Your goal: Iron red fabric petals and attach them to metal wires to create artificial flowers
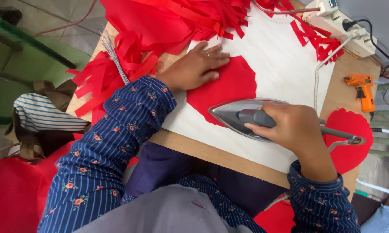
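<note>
Red fabric piece [224, 88] pressed flat on a pale board [280, 60], with a hot iron [246, 117] close to bare fingers.

The fabric is held down by the left hand [194, 69], fingers flat and slightly spread on its upper left edge, while the iron's handle is gripped by the right hand [295, 127], fingers curled tightly round it, its tip resting on the fabric's lower right. A burn could be suffered if the iron were slid towards the holding fingers; the thin fabric could be scorched if the iron were left resting; the cord [328, 60] could be snagged near the power strip [347, 26].
</note>
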